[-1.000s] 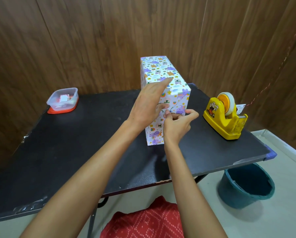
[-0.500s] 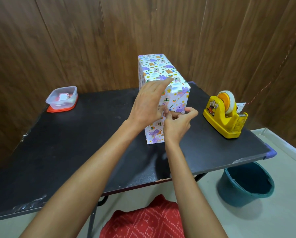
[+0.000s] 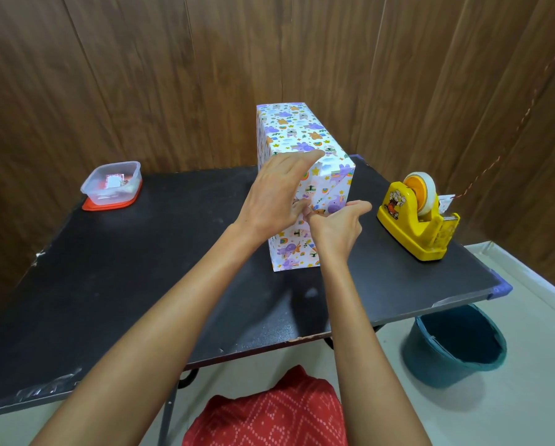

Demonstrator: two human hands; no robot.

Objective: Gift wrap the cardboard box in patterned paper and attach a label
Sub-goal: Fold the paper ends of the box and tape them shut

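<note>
We see the box standing on its long side towards 12 o'clock on the black table, one narrow end turned to us. It is fully covered in patterned paper: a white ground scattered with purple elephants, orange bears, small rainbows, yellow stars and green sprigs. On the near end the paper is folded in slanting flaps whose edges meet about the middle of that face.

Our left hand lies flat against this end, fingers straight and reaching to the top edge. Our right hand sits just below it, fingers curled, thumb and forefinger pinching the paper at the fold; whether tape lies under them we cannot tell.

At 3 o'clock from the box stands a yellow tape dispenser, apart from it. At 9 o'clock, well apart, sits a clear plastic container on a red lid. A teal bucket stands on the floor at 4 o'clock.
</note>
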